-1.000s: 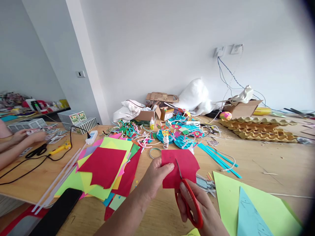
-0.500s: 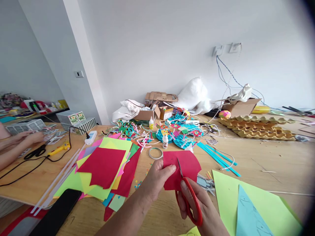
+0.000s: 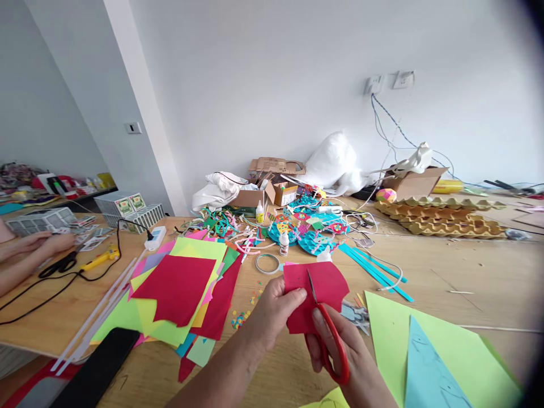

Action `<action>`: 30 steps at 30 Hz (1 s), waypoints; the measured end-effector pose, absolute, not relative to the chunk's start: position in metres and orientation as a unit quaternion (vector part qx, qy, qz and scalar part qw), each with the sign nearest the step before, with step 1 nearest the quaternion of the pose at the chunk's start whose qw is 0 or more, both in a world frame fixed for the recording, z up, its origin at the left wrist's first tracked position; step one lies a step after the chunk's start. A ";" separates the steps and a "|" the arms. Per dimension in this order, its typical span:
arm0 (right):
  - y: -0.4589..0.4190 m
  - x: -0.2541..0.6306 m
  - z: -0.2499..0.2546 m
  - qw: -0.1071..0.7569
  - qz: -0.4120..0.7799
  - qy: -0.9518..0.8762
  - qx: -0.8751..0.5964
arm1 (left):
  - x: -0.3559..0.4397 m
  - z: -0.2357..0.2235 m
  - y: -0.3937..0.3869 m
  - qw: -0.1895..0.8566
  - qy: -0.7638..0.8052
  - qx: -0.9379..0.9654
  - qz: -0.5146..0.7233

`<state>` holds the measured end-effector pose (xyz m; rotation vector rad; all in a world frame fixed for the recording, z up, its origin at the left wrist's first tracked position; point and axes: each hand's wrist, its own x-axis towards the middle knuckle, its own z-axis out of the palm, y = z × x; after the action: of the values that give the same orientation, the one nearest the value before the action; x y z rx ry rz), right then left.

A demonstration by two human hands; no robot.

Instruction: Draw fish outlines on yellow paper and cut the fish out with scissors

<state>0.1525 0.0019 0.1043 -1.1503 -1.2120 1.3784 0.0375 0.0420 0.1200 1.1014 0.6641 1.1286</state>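
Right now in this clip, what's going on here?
A person's left hand holds a piece of red paper by its left side. The right hand grips red-handled scissors, one blade showing across the paper's face. A pile of colored paper lies to the left; farther left, another person's hands are among small cards.

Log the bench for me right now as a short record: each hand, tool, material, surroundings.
Left hand: pinching the red paper piece, thumb on top
Right hand: holding the red-handled scissors
Scissors blade: lies over the paper piece; second blade not visible
Left of hands: stack of coloured paper, red sheet on top
Right of hands: light green sheet, with blue paper bearing drawn lines on it
Beyond hands: tape roll, small white bottle
Far left: another person's hands
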 end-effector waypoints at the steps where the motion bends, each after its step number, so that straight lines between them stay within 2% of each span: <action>1: 0.002 0.153 0.105 0.466 0.560 -0.495 -0.474 | 0.038 0.120 0.042 0.658 0.298 0.485 0.493; 17: 0.007 0.158 0.100 0.466 0.548 -0.492 -0.491 | 0.041 0.112 0.044 0.669 0.330 0.494 0.447; 30: 0.010 0.165 0.092 0.484 0.577 -0.478 -0.452 | 0.045 0.113 0.042 0.687 0.312 0.444 0.483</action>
<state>0.1654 0.0099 0.0923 -1.0994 -1.1651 1.4040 0.0446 0.0423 0.1126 0.9948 0.6990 1.0816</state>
